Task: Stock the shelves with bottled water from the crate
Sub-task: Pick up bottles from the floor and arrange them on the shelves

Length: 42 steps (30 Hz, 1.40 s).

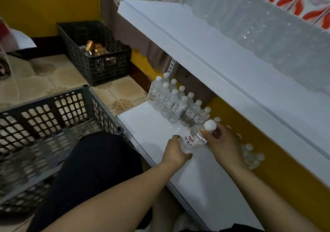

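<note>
Hands, left hand (175, 151) and right hand (220, 139), grip bottle (194, 137) above bare shelf (155, 124) front.

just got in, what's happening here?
A person is stocking the lower white shelf with water. Both hands are on one bottle, tilted over the shelf: the left hand grips its base, the right hand holds it near the white cap. A group of bottles already stands upright further back on the shelf. The grey crate beside the person's knee shows no bottles in its visible part.
</note>
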Available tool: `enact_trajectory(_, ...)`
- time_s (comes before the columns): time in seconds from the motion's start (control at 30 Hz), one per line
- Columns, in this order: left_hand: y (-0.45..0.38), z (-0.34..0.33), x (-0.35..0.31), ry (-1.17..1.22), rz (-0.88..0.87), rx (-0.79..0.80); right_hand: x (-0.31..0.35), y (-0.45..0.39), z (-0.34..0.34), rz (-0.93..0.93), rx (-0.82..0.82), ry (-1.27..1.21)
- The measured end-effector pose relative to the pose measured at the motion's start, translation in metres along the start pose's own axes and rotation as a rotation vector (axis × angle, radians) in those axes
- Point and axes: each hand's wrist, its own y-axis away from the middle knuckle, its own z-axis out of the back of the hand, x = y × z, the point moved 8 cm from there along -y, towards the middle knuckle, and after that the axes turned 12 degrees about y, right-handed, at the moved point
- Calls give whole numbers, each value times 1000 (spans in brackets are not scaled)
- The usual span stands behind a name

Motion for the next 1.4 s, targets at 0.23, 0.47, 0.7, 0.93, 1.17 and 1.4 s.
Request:
enact_trajectory(0.23, -89, -22, 50, 175, 162, -288, -60, -115, -83, -85, 2, -50)
enact_trajectory(0.47, -168, -44, 58, 299, 176, -97, -91, -200, -147, -47, 42, 95)
enact_trajectory(0.7, -185, -40, 52, 336, 146, 72, -103, -229, -175, -66, -43, 154)
enact_trajectory(0.93, -184, -48, 57, 298, 212, 216, -116, -232, -177, -165, -49, 17)
enact_trajectory(1.17, -184, -44, 51, 168, 176, 264, -120, -240, -179, -201, -2, -12)
enact_trajectory(1.4, -153, -45, 52, -316, 140, 280, -76, -194, -135, -44, -48, 192)
